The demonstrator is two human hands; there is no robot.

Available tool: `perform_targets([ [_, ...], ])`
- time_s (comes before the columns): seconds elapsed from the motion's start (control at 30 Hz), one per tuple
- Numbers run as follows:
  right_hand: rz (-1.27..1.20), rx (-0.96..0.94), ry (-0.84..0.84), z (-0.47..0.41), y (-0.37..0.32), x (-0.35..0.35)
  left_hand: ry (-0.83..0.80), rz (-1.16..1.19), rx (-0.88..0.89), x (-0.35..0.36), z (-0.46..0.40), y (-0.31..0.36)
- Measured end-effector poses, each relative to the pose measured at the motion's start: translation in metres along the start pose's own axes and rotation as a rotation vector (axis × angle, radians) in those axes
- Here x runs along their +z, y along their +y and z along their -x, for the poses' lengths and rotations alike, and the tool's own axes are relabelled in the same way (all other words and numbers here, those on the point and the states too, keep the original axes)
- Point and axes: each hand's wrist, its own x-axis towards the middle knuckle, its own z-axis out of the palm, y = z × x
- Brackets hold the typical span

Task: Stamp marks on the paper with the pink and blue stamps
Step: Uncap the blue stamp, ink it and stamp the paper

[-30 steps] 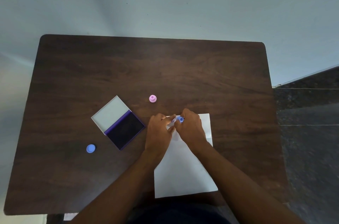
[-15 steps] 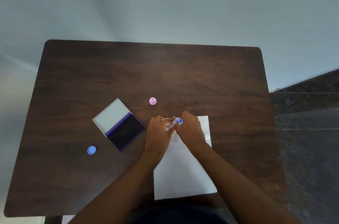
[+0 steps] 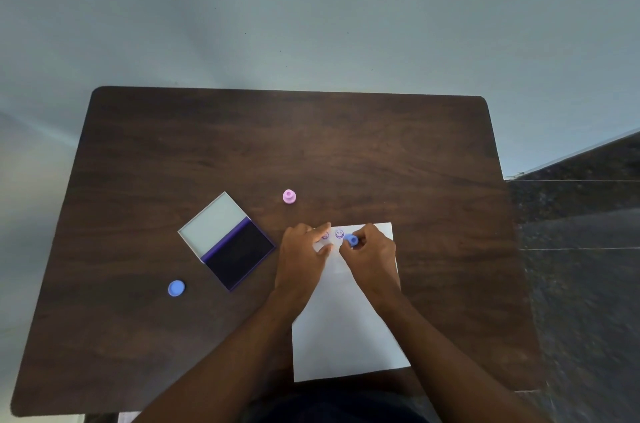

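Lying on a dark wooden table [image 3: 242, 145]: white paper [image 3: 346, 336], far edge bearing a smiley mark [image 3: 339, 234] and a second mark [image 3: 325, 235] partly hidden. Right hand [image 3: 372, 249] pinches the blue stamp [image 3: 352, 240] just beside the smiley, over the sheet. Left hand [image 3: 301, 249] rests on the paper's far-left corner, fingers extended, holding nothing. Pink stamp [image 3: 289, 196] stands apart, farther back. Open ink pad [image 3: 227, 239] left of the hands; blue cap [image 3: 176, 288] nearer left.
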Motion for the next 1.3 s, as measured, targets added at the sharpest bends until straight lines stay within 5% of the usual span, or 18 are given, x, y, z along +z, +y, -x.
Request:
perform_targets([
  [0.37, -0.070, -0.068, 0.045, 0.006, 0.000, 0.003, 0.071, 0.086, -0.048, -0.001, 0.005, -0.006],
  [0.53, -0.099, -0.099, 0.056, 0.009, -0.004, 0.007, 0.131, 0.288, 0.159, -0.009, 0.022, -0.016],
  [0.77, -0.191, -0.095, -0.018, 0.016, -0.021, 0.013, 0.207, 0.374, 0.147, -0.027, 0.032, -0.034],
  [0.93, -0.311, -0.126, -0.121, 0.025, -0.040, 0.021, 0.225, 0.408, -0.123, -0.035, 0.041, -0.052],
  [1.3, -0.341, -0.188, -0.398, 0.051, -0.082, 0.058, 0.521, 0.403, -0.233, -0.054, 0.095, -0.143],
])
